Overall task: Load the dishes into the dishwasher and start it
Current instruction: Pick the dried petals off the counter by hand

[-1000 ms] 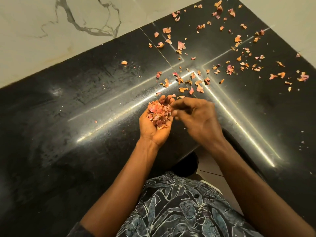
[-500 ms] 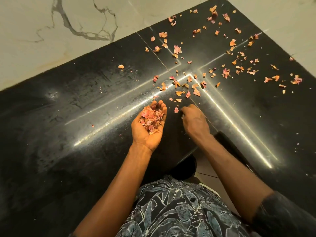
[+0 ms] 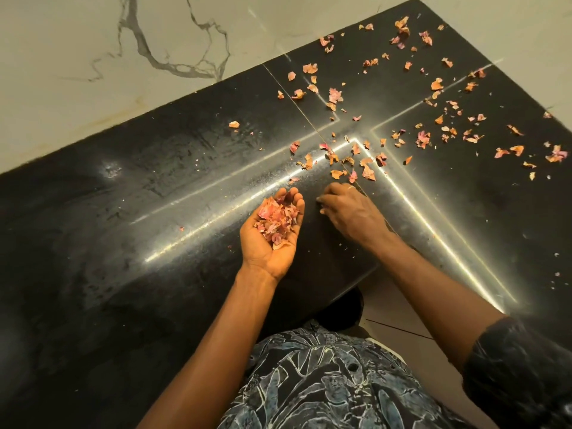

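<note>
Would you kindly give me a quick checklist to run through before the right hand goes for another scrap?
1. Left hand cupped palm up: ok.
2. Pile of scraps sits inside that palm: ok.
3. Right hand free of any scrap: cannot tell, its fingertips curl down on the countertop.
4. Nearest loose scraps lie just beyond that hand: ok.
5. Whole countertop cleared: not ok, many scraps are scattered toward the far corner.
</note>
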`<state>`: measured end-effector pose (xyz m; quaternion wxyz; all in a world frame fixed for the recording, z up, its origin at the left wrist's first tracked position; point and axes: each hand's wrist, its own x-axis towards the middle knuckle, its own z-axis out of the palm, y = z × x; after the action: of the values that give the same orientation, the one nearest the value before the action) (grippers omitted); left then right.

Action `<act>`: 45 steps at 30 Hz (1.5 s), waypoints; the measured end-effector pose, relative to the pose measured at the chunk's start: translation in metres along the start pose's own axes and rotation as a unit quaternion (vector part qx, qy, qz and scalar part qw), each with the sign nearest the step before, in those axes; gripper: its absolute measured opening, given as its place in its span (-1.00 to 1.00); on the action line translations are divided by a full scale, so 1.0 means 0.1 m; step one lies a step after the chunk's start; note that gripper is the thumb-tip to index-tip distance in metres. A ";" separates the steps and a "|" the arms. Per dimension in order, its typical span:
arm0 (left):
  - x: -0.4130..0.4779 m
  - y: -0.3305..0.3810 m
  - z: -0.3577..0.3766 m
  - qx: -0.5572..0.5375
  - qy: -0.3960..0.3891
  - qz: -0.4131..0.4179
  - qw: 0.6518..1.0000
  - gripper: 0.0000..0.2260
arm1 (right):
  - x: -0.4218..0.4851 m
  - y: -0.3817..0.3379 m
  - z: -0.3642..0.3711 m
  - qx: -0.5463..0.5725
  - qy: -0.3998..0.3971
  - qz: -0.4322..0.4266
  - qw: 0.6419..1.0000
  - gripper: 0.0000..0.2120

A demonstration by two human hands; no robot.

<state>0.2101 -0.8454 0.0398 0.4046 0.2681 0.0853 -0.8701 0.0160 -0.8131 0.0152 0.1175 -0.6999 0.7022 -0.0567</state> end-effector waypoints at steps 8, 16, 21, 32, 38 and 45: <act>0.01 -0.07 -0.03 0.002 0.006 -0.009 1.000 -0.68 | -0.25 0.24 -0.09 0.062 -0.057 0.127 0.988 -0.51; 0.04 -0.07 -0.03 0.002 0.006 -0.004 1.000 -0.69 | -0.10 -0.22 0.07 -0.036 -0.008 0.080 0.996 -0.82; 0.02 -0.01 -0.03 0.001 0.005 0.012 1.000 -0.68 | 0.16 -0.43 0.05 -0.021 0.008 0.048 0.999 -0.86; -0.10 0.10 -0.04 0.005 0.014 0.033 0.999 -0.66 | 0.70 -0.42 -0.04 -0.016 0.013 -0.003 1.000 -0.88; -0.11 0.11 -0.07 0.001 0.003 0.023 1.000 -0.68 | 0.32 -0.15 -0.09 -0.035 -0.040 -0.060 0.997 -0.89; -0.07 0.04 -0.09 -0.005 0.014 0.007 1.000 -0.65 | -0.05 0.35 -0.15 0.057 -0.064 0.189 0.978 -0.67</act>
<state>0.2200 -0.8400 0.0360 0.4108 0.2786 0.0932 -0.8631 -0.0216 -0.8086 0.0219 0.2099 -0.5488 0.8086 -0.0285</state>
